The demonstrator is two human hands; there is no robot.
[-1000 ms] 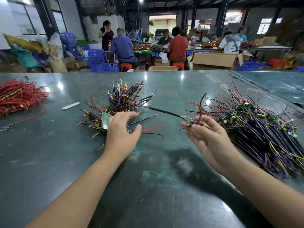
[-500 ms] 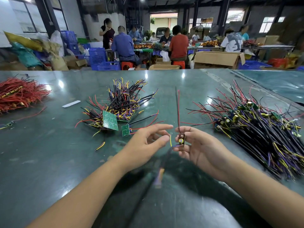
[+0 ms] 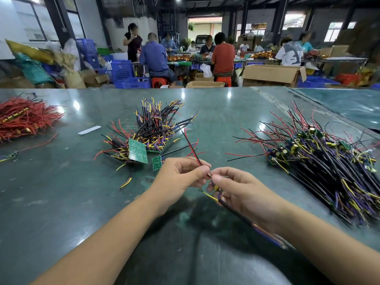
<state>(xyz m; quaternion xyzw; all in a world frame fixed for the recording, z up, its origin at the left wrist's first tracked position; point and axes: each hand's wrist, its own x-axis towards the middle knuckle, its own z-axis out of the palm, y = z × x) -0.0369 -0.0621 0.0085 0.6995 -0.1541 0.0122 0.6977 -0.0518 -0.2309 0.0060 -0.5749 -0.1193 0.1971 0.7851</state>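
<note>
The wired module [image 3: 215,188] is held just above the table [image 3: 61,202]. Its red and black leads [image 3: 190,145] are pinched by the left hand [image 3: 181,173], its body by the right hand [image 3: 244,194], probably so that the leads can be straightened.

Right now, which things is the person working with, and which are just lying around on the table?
In the job: left hand, right hand, the wire set both hold.

Lying about: middle pile, right pile, red pile, green board, white strip.
</note>
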